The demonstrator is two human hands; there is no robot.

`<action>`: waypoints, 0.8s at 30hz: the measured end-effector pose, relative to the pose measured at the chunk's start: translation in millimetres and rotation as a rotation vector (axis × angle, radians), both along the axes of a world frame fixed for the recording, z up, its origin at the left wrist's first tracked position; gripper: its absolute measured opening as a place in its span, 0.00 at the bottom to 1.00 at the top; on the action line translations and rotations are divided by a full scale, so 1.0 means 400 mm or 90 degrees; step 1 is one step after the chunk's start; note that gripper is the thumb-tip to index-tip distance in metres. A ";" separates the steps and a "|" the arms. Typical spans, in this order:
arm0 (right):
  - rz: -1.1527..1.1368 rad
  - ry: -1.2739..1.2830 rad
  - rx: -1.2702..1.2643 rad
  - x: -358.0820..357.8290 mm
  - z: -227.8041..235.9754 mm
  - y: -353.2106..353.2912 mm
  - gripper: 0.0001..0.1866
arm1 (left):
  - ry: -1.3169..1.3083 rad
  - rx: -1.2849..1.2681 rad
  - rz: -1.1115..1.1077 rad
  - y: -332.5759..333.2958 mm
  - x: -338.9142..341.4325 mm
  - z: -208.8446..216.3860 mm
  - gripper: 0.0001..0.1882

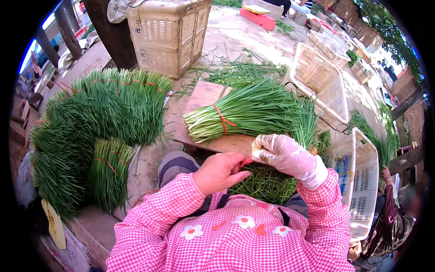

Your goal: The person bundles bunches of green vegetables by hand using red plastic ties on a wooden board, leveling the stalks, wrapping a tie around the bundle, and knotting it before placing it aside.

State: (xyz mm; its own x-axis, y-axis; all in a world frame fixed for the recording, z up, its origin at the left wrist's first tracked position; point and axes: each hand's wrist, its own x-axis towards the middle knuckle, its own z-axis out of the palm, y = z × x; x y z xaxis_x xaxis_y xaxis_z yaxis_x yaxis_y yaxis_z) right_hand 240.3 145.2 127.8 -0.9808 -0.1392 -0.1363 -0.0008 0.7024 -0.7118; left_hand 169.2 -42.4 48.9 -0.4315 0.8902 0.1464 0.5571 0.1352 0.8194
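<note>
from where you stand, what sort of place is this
Probably an outdoor yard where leafy greens get sorted and bundled: many banded bundles are packed together at left, a tied bundle lies on a wooden board, and pale plastic crates stand around.

Ahead of you: tall cream crate [156,43] beside a dark post [110,34]. On your right: white basket [364,179]. Farther off: red block [257,19].

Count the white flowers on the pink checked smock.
3: left flower, middle flower and right flower, roughly in a row across the front. Others may be hidden.
</note>
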 end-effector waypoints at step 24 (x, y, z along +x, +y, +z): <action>-0.257 -0.193 -0.467 0.102 -0.376 0.018 0.16 | 0.304 -0.090 0.076 0.104 -0.275 -0.145 0.10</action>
